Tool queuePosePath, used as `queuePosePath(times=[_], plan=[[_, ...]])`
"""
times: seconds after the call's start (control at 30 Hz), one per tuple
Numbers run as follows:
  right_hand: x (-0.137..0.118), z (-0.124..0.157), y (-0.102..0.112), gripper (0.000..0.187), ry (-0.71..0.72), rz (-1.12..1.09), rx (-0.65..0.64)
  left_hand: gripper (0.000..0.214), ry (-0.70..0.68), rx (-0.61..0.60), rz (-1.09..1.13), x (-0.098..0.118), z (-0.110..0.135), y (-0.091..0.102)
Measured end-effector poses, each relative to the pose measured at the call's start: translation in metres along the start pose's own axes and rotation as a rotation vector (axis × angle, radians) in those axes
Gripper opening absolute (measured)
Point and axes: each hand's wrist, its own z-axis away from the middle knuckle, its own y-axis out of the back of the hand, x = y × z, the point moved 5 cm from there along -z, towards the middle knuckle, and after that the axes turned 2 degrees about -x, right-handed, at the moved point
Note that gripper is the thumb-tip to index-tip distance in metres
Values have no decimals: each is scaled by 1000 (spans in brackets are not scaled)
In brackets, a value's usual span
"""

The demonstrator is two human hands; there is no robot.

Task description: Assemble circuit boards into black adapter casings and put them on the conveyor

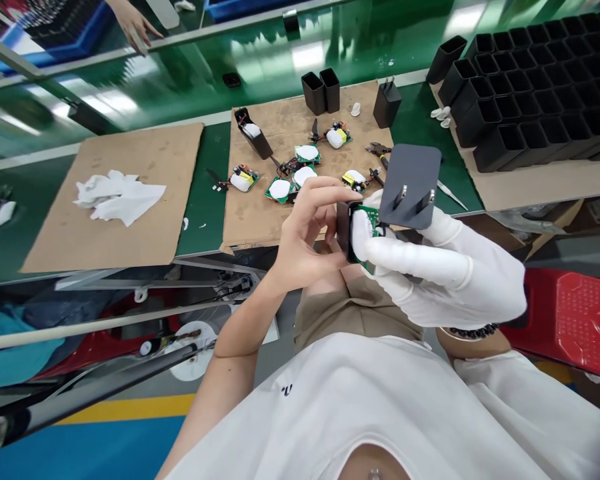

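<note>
My bare left hand [303,240] is closed around a small black plastic case [344,228], its mouth turned to the right. In a white glove, my right hand [455,273] grips a green circuit board [373,215] with a white pad [361,235] on it. The board's left edge sits at the mouth of the case; how far it goes in is hidden. Above the gloved fingers stands a black plug cover [411,177] with two metal prongs. Behind my hands, several similar circuit boards [308,154] with white pads lie on a cardboard sheet [253,223].
Rows of black cases [520,143] stand at the right. Two cases [314,93] and a pronged adapter [387,103] are at the back. Pliers [379,149] lie near the right hand. A white glove [123,193] rests on left cardboard. Another person's hand [133,25] appears beyond.
</note>
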Motion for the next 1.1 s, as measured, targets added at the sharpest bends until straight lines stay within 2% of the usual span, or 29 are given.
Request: queuePosePath(times=[0.1,0.17,0.27,0.3,0.37,0.43,0.5,0.6,0.63,0.67,0.73,0.8,0.9,1.03,1.1], plan=[[-8,-1,-3,32,186,114,13,67,72,-4,-53,-7,1,-1],[-10,-5,-2,34,219,182,36,70,74,-11,-59,-10,2,-1],[-9,-11,0,22,217,222,56,75,51,-24,-34,-13,5,-1],[-6,-11,-1,25,209,202,44,77,62,-23,-29,-15,6,0],[2,-8,-4,42,155,106,7,81,128,-14,-14,-22,10,2],[16,-2,-7,50,51,-5,-19,83,195,-5,44,-31,14,2],[30,4,-4,42,-59,-125,65,84,255,-26,124,-37,17,0],[49,7,11,29,-144,-297,348,85,336,-96,236,-42,19,-7],[55,6,14,31,-150,-345,386,84,367,-133,285,-43,19,-10],[60,2,13,36,-150,-396,354,82,398,-180,349,-43,19,-13],[69,-5,5,42,-179,-528,169,78,442,-280,509,-42,20,-21],[76,-7,-2,30,-236,-653,39,76,451,-342,625,-40,21,-26],[83,-5,-4,18,-315,-711,31,75,432,-276,551,-40,25,-23],[82,2,-3,21,-451,-654,71,72,375,-63,223,-38,29,-14],[78,4,-4,19,-497,-556,110,67,323,42,68,-37,29,-13]])
